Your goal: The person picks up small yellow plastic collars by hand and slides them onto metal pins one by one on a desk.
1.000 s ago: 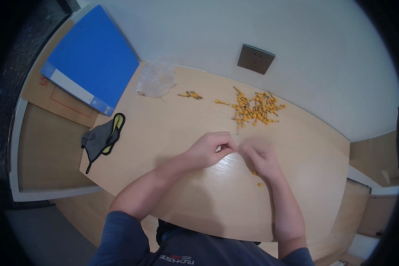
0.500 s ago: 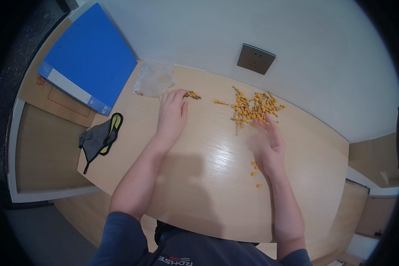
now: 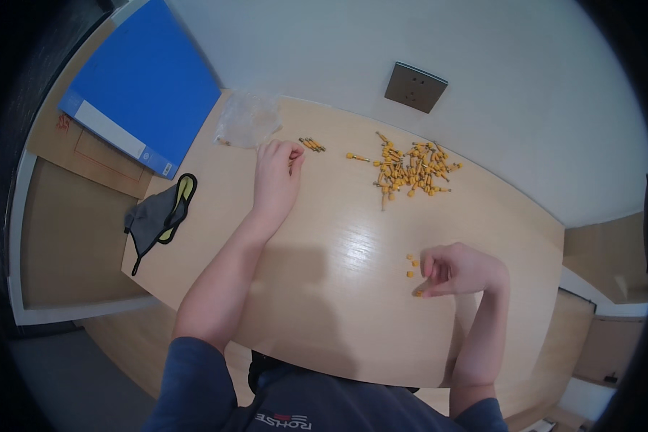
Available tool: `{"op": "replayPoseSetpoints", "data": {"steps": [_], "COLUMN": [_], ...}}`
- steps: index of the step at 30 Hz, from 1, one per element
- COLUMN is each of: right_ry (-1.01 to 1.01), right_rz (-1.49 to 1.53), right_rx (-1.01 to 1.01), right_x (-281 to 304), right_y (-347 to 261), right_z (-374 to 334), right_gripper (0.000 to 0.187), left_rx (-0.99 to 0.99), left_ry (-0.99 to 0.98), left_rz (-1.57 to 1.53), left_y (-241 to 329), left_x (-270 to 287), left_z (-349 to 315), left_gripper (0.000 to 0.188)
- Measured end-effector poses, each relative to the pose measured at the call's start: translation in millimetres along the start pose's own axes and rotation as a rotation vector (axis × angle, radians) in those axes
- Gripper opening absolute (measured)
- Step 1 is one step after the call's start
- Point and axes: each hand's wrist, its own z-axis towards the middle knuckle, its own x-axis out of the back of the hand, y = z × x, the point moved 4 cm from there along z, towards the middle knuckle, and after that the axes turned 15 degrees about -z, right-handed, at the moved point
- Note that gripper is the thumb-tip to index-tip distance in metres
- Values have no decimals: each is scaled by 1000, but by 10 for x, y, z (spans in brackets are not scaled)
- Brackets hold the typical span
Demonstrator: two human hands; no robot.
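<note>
My left hand is closed in a pinch at the table's left side, on a small slim pin with a metal look, partly hidden by the fingers. Just right of its fingertips lies a short row of yellow pins with metal shanks. My right hand hovers low on the right, fingers curled and thumb apart from them. Its thumb tip is at a small yellow cap. More loose yellow caps lie just left of its fingers. Farther back spreads a heap of yellow pins with metal shanks.
A clear plastic bag lies at the table's back left. Left of it is a blue binder on a brown folder. A grey cloth item with black edging rests at the left edge. A wall socket is behind.
My right hand has drawn back from the heap toward me, to the loose caps. My left hand has shifted slightly away from the short row, showing more of it.
</note>
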Motion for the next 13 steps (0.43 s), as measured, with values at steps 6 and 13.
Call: {"op": "replayPoseSetpoints", "data": {"steps": [6, 13], "right_ry": [-148, -277], "right_rz": [-121, 400], "right_rx": [-254, 88], "right_x": [-222, -200], "right_y": [-211, -231], "right_z": [67, 146], "right_gripper": [24, 8], "left_rx": [2, -334], "left_ry": [2, -87], "left_rz": [40, -175], "left_y": [7, 579], "left_x": [61, -99], "left_z": [-14, -155], "left_gripper": [11, 18]}}
